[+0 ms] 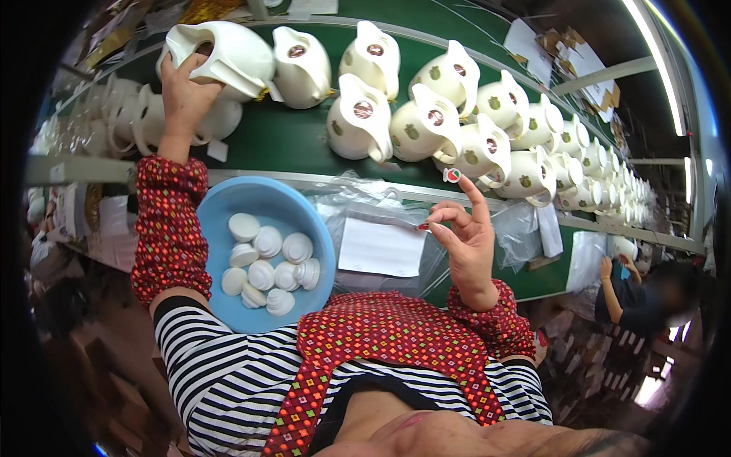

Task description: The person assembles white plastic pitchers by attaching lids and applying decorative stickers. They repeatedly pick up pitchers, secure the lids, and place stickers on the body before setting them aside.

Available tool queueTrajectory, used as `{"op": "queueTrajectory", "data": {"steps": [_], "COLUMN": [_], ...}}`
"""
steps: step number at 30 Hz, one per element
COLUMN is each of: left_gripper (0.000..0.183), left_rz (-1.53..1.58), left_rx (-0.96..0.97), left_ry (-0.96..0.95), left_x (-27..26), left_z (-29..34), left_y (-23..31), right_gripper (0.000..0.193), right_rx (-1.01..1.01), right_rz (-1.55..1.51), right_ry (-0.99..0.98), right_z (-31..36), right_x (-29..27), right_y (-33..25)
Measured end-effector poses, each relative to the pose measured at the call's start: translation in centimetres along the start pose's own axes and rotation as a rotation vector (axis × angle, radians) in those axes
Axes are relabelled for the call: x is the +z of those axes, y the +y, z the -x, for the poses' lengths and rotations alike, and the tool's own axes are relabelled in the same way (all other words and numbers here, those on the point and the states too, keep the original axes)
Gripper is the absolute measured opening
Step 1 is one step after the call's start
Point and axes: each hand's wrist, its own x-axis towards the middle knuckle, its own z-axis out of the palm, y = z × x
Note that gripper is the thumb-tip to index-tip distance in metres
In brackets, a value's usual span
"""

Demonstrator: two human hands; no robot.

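1. Nearest, a red apron (388,324) is covering a striped shirt (217,354).
2. Left hand (189,97), curled, is gripping a tilted jug (250,57) near the bench's (289,145) far edge.
3. Right hand (466,240) is hovering half-open, a sticker (452,175) sitting at its raised index fingertip (465,186).
4. Blue basin (293,206) is holding white lids (268,241) beside the left sleeve (171,228).
5. More jugs (525,174) are lining the bench.

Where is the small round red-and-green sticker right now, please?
In the head view, the small round sticker is right of centre, at the raised index fingertip of the right hand, just below the nearest cream jug.
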Motion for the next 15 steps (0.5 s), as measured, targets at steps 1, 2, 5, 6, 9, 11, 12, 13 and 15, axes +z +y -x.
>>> {"op": "queueTrajectory", "data": {"steps": [1,2,5,6,9,11,12,13,15], "left_gripper": [0.037,0.034,0.024,0.028,0.045,0.057,0.062,0.063,0.063], "left_rz": [0.043,0.13,0.791,0.95,0.844,0.789,0.767,0.753,0.755], "left_rx": [0.005,-0.094,-0.471,-0.558,-0.751,-0.847,-0.881,-0.894,-0.859], "left_ry": [0.013,-0.088,-0.423,-0.463,-0.893,-1.091,-1.159,-1.21,-1.335], "left_x": [-2.4,-4.6,-6.6,-5.8,-3.2,-2.2,-1.8,-0.5,-0.2], "left_z": [0.1,0.1,1.8,3.2,7.8,11.1,12.7,14.7,16.6], "left_y": [0.8,2.3,4.2,5.6,8.9,13.0,14.3,15.1,17.4], "right_gripper": [0.081,0.081,0.08,0.08,0.08,0.078,0.077,0.077,0.077], "right_rx": [0.011,-0.02,-0.023,-0.053,-0.182,-0.094,-0.074,-0.001,0.173], "right_rz": [-0.05,-0.008,-0.108,-0.097,-0.07,-0.166,-0.183,-0.229,-0.307], "right_ry": [-0.011,-0.053,-0.197,-0.251,-0.455,-0.545,-0.703,-0.801,-1.02], "right_z": [0.5,1.0,2.4,3.0,4.7,6.3,6.8,7.8,9.5], "right_x": [0.5,0.5,2.0,2.4,2.4,3.3,3.2,3.3,3.5], "right_y": [-0.8,-1.2,-3.3,-3.9,-4.7,-5.8,-6.3,-6.5,-6.7]}}
